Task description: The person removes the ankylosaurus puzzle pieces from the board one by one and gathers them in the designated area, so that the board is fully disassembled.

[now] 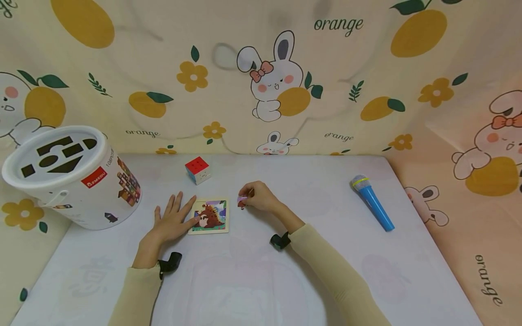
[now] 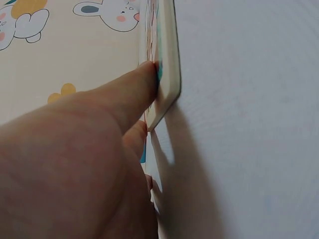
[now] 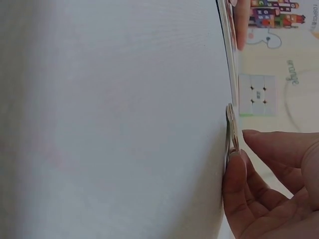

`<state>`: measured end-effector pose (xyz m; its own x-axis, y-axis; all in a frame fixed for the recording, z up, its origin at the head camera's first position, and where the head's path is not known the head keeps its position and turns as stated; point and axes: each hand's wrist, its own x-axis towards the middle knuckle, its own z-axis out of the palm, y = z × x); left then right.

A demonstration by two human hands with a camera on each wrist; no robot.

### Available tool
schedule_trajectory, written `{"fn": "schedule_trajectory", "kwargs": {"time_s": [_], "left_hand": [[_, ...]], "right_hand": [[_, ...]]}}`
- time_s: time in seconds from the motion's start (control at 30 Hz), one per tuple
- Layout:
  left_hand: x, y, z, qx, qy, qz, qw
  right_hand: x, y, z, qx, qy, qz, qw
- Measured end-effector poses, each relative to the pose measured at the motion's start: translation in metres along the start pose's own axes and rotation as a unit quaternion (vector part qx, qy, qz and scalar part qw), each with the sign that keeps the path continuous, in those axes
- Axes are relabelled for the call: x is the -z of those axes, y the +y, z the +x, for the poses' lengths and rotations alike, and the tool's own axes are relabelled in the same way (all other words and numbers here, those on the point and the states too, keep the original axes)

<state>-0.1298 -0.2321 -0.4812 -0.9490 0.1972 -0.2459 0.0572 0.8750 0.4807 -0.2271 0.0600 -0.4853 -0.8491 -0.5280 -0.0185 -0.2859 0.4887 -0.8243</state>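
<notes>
A square wooden puzzle board [image 1: 209, 217] showing a brown dinosaur lies on the table in the head view. The left hand [image 1: 173, 222] rests with fingers spread at its left side, the thumb on the picture; the left wrist view shows that thumb on the board [image 2: 172, 59]. Just right of the board, the right hand [image 1: 259, 197] holds a small purple and brown puzzle piece [image 1: 241, 202] by its edge. In the right wrist view the piece [image 3: 232, 128] is seen edge-on at the fingertips of the right hand [image 3: 274, 184], low over the table or touching it; cannot tell which.
A red-topped cube [image 1: 198, 170] stands behind the board. At the left is a large white bucket [image 1: 77, 194] with a shape-slot lid. A blue toy microphone [image 1: 375, 206] lies at the right. A patterned cloth [image 1: 163, 68] hangs behind the white table [image 1: 326, 194].
</notes>
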Motion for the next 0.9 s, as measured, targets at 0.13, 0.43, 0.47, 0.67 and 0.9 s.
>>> {"fn": "schedule_trajectory", "kwargs": {"time_s": [0.13,0.43,0.47,0.67,0.9], "left_hand": [[0.001,0.002,-0.001,0.004,-0.001,0.004,1.0000],[0.001,0.001,-0.001,0.007,-0.003,0.003,1.0000],[0.000,0.000,-0.001,0.006,-0.002,0.003,1.0000],[-0.002,-0.001,0.001,0.007,-0.001,0.007,1.0000],[-0.001,-0.001,0.002,0.012,-0.006,0.007,0.9999]], "right_hand": [[0.000,-0.001,0.000,-0.009,0.001,0.004,1.0000],[-0.002,-0.009,0.007,-0.004,-0.003,0.010,0.9999],[-0.003,-0.011,0.008,0.000,-0.005,0.013,0.9999],[-0.009,-0.020,0.015,0.017,-0.011,0.013,0.9997],[-0.017,-0.031,0.023,0.028,-0.027,0.017,0.9991]]}}
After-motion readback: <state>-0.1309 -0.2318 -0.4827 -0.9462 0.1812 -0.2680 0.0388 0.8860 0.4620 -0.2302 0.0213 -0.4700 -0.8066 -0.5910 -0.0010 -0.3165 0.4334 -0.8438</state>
